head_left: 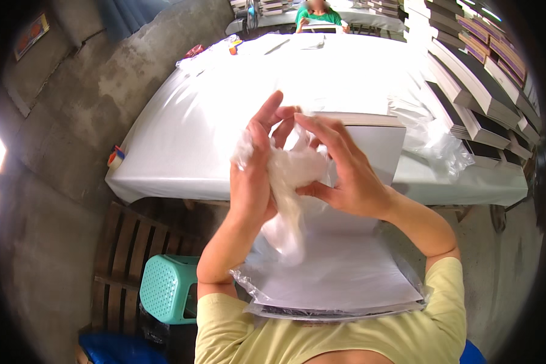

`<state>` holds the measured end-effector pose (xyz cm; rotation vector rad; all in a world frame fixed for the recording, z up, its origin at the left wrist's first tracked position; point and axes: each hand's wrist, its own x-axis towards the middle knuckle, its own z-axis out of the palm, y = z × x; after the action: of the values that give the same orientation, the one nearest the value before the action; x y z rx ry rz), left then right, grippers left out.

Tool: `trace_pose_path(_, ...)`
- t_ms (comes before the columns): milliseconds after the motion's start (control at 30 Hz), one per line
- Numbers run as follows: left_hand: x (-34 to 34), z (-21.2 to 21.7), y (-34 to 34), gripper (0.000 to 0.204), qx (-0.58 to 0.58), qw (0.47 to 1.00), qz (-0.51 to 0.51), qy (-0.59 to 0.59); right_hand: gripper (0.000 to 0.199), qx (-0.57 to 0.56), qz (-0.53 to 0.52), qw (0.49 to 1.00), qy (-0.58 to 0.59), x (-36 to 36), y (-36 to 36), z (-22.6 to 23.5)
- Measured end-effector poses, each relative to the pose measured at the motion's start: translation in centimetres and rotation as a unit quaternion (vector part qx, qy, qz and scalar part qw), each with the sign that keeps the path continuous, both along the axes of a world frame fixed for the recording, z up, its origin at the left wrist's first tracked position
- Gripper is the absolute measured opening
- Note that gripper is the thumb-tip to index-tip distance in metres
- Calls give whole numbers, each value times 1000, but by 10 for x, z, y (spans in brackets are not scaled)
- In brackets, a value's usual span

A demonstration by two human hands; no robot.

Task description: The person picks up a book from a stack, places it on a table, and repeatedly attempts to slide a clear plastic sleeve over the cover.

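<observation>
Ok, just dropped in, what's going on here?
A person in a yellow shirt holds a crumpled clear plastic bag up with both hands: the left hand grips it from the side, and the right hand pinches it with the fingertips. A flat wrapped stack of white sheets lies on the lap below. Ahead is a white-covered table with a white box. Another person sits at the far end.

1. The person is wearing a pale yellow short-sleeved top (pixel 321 340), showing along the lower edge of the view, just below the stack of white sheets (pixel 337 276).
2. Its sleeves are ending above the elbows, leaving both forearms bare.
3. The left hand (pixel 253 176) and the right hand (pixel 346 173) are wearing no gloves, rings or watch, both showing above that stack.
</observation>
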<state>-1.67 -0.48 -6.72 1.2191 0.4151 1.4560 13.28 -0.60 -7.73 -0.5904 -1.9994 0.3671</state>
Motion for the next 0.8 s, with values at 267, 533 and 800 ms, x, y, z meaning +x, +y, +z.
trace_pose_path(267,14,-16,8,75,-34,997,-12,70,24,-165,-2,983,81,12,-1,-46)
trace_pose_path(533,7,-39,1,45,-120,980,-68,142,11,-302,8,888,347,22,8,-51)
trace_pose_path(800,21,-60,9,36,-125,985,72,97,20,-101,-95,971,195,24,13,-48)
